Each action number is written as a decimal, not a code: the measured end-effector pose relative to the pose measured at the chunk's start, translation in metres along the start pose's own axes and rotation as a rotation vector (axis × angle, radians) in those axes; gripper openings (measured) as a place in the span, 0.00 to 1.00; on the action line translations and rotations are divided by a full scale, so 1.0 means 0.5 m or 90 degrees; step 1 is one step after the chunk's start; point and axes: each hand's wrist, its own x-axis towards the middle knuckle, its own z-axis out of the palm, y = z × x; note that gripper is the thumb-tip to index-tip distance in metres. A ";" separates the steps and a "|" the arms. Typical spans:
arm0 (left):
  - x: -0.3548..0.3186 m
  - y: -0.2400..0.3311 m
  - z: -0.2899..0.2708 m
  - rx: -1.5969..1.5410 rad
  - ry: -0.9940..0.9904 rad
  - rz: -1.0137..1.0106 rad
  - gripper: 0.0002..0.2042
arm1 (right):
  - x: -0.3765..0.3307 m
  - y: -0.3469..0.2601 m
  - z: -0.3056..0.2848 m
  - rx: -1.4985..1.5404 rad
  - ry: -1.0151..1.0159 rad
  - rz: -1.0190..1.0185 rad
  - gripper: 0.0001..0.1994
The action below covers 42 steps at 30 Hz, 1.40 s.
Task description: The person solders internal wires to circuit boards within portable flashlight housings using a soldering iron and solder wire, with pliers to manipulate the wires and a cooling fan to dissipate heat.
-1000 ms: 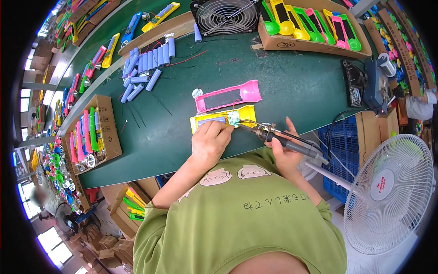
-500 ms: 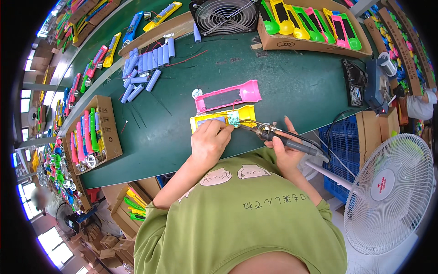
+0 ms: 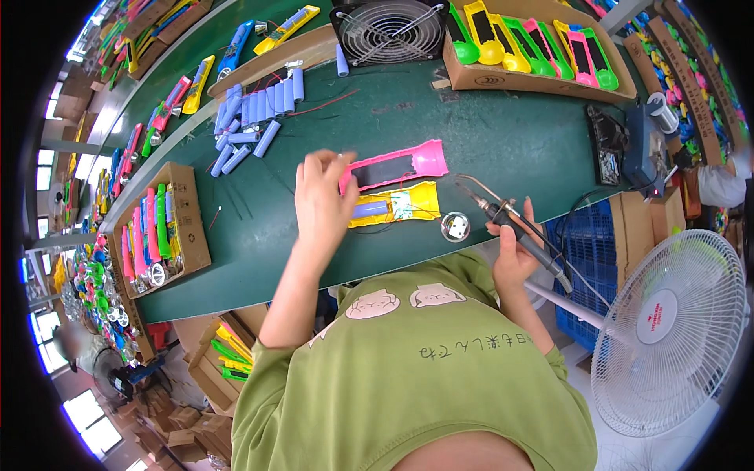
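Note:
My right hand grips a soldering iron with a dark handle; a thin bent metal tube runs alongside its tip, which is lifted off the work. At the left end of the pink flashlight casing is my left hand, its fingertips smeared by motion and whatever they touch hidden. Just nearer me lies a yellow casing half holding a blue cylindrical battery, a small circuit board and thin wires. A round reflector with a white centre sits to its right.
Loose blue batteries are piled farther back on the green table. A box fan and a carton of coloured casings stand at the back. Left is another filled carton; right are a blue soldering station and a white fan.
My left hand has moved left and away from the circuit board to the casings' left end. The soldering iron has drawn back right, off the board, and the round reflector now shows.

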 end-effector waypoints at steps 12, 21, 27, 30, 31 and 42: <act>-0.115 -0.029 -0.029 -0.087 0.010 -0.033 0.18 | 0.034 0.044 -0.055 -0.111 0.094 -0.053 0.14; -0.053 -0.075 -0.038 -0.418 -0.197 -0.262 0.22 | 0.094 0.046 -0.059 -0.072 0.132 -0.021 0.12; 0.225 -0.135 -0.181 -0.161 -0.137 0.015 0.23 | 0.085 0.101 -0.096 -0.061 0.192 0.075 0.17; 0.420 -0.267 -0.157 -0.020 -0.030 -0.023 0.23 | 0.099 0.071 -0.072 -0.147 0.227 0.020 0.14; 0.476 -0.312 -0.137 0.013 0.008 -0.046 0.24 | 0.099 0.070 -0.077 -0.157 0.227 0.043 0.15; 0.615 -0.683 0.044 0.490 -0.020 -0.315 0.29 | 0.113 0.094 -0.099 -0.294 0.228 0.053 0.16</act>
